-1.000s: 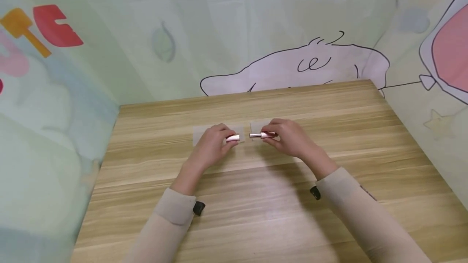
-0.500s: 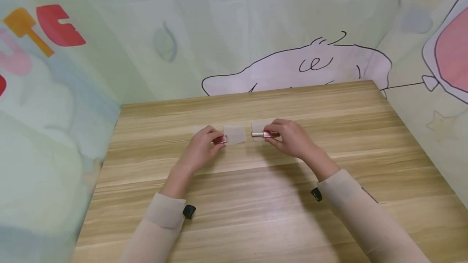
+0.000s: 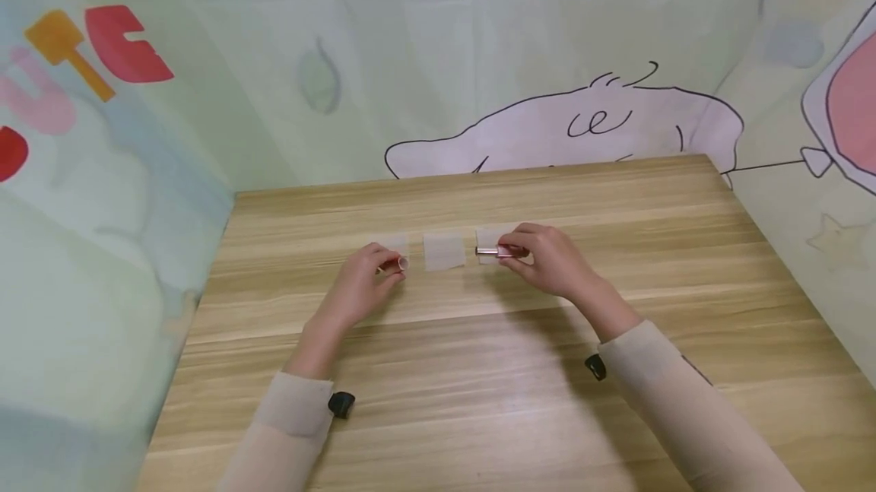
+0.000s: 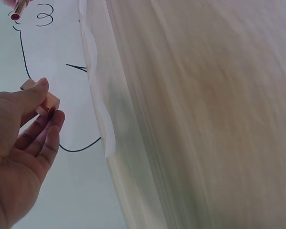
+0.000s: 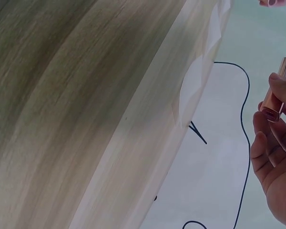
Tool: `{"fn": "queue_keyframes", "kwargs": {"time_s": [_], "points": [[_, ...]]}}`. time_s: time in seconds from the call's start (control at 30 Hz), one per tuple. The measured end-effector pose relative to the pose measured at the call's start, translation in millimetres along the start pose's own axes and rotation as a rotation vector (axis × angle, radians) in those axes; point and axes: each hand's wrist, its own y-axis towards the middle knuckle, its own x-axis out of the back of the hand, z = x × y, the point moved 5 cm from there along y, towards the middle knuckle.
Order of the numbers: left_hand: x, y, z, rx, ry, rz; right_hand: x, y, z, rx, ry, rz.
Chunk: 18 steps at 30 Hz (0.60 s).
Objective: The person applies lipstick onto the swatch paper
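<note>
Above the wooden table (image 3: 438, 370), my left hand (image 3: 357, 283) pinches a small pinkish lipstick cap (image 3: 402, 264) between thumb and fingers. Its round open end faces the head camera. In the left wrist view the cap (image 4: 51, 102) looks boxy and rose-gold. My right hand (image 3: 550, 262) grips a lipstick tube (image 3: 487, 252) by its pink base, the shiny metal sleeve pointing left toward the other hand. Thumb and fingertips pinch the tube (image 5: 278, 93) in the right wrist view. A gap separates cap and tube.
Three pale squares lie in a row on the table: a middle square (image 3: 443, 252), a right square (image 3: 484, 236) under the lipstick, and a left square (image 3: 393, 242) partly covered by my left hand. A printed cloth (image 3: 411, 58) hangs behind the table.
My left hand has moved left with the cap and turned its open end toward the head camera, uncovering the middle square. My right hand keeps holding the lipstick tube in nearly the same place.
</note>
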Motion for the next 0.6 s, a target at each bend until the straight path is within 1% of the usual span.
{"fn": "queue_keyframes", "kwargs": {"time_s": [0.23,0.4,0.6], "points": [[13.7,-7.0,12.5,0.031,-0.014,-0.045,1.9,1.3,-2.3,0.004,0.025,-0.027],[21.9,-19.5,26.2,0.086,-0.033,-0.072,-1.5,-2.6,-3.9,-0.008,0.061,-0.028],[31.4,-34.9,40.8,0.120,-0.033,-0.109,-4.0,-5.7,-4.9,-0.013,0.096,-0.047]]}}
